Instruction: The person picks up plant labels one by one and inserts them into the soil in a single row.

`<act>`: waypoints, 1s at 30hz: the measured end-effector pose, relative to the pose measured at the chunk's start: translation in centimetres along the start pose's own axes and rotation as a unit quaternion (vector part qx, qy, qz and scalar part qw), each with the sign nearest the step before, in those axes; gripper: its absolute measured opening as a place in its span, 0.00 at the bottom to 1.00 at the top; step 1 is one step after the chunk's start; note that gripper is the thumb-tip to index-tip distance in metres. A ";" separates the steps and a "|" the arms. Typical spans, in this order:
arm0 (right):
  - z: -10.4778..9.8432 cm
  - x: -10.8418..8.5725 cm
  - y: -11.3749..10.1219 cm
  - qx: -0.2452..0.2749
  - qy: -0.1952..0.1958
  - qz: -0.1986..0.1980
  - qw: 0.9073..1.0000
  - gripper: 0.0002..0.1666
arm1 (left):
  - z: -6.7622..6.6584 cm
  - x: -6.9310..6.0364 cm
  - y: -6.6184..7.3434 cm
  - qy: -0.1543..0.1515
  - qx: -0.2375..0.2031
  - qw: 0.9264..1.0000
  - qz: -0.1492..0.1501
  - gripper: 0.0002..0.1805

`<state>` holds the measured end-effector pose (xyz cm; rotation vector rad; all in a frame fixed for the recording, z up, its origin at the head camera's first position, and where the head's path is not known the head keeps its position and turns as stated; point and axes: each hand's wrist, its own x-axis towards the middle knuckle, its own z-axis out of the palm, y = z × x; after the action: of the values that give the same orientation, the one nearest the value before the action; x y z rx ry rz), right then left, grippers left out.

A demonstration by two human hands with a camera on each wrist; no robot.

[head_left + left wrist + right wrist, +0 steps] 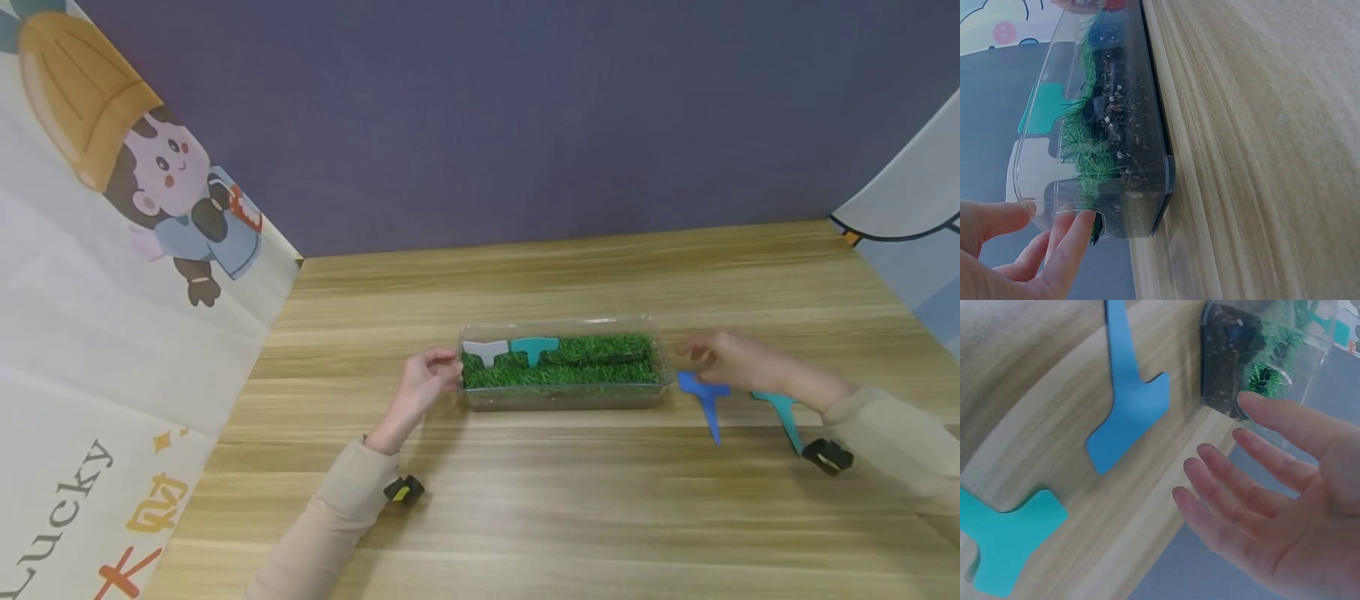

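A clear plastic box (pixel 566 398) with dark soil and green artificial grass (pixel 592 377) stands mid-table. A white T-shaped plant label (pixel 486 350) and a teal T-shaped plant label (pixel 535 347) stand upright in the grass near its left end. My left hand (pixel 426 383) is at that end, its fingertips touching the box's wall and rim. Beyond the right end hovers my right hand (pixel 723 358), fingers spread and slightly bent, holding nothing. Below it lies a blue T-shaped plant label (pixel 1125 403), and beside that another teal plant label (pixel 1013 540), partly covered by the forearm in the head view.
The wooden table (pixel 525 500) runs back to a dark blue-grey panel (pixel 525 125). At the left hangs a white printed cloth (pixel 90 333) with a cartoon figure. Another printed cloth (pixel 918 200) borders the right side. A dark narrow slit (pixel 600 361) runs along the grass.
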<state>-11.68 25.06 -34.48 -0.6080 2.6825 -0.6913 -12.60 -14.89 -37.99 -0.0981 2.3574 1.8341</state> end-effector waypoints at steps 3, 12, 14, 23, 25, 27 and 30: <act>0.2 0.0 0.2 -0.015 -0.004 -0.001 1.000 0.24 | 0.0 0.0 -0.1 0.001 0.001 1.000 0.001 0.16; 1.0 0.2 1.1 -0.051 -0.012 -0.018 0.998 0.27 | 0.0 0.1 -0.2 -0.002 -0.003 1.000 0.004 0.16; 1.2 0.3 1.4 -0.050 -0.015 -0.027 0.998 0.28 | 0.0 0.1 -0.2 -0.002 -0.003 1.000 0.003 0.16; 1.8 0.6 2.0 -0.067 -0.023 -0.028 0.997 0.30 | 0.0 0.1 -0.1 -0.005 0.000 1.000 0.001 0.17; 1.9 0.5 2.1 -0.069 -0.027 -0.020 0.997 0.32 | 0.0 0.1 -0.1 -0.005 -0.003 1.000 -0.001 0.17; 1.9 0.4 2.3 -0.069 -0.031 -0.010 0.997 0.33 | 0.0 0.1 -0.1 -0.005 -0.005 1.000 0.000 0.17; 2.0 0.3 2.4 -0.069 -0.037 -0.002 0.997 0.34 | 0.0 0.0 0.0 -0.004 -0.008 1.000 -0.003 0.17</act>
<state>-11.94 26.05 -37.49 -0.6615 2.6756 -0.4778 -12.65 -14.89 -37.96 -0.0998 2.3344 1.8470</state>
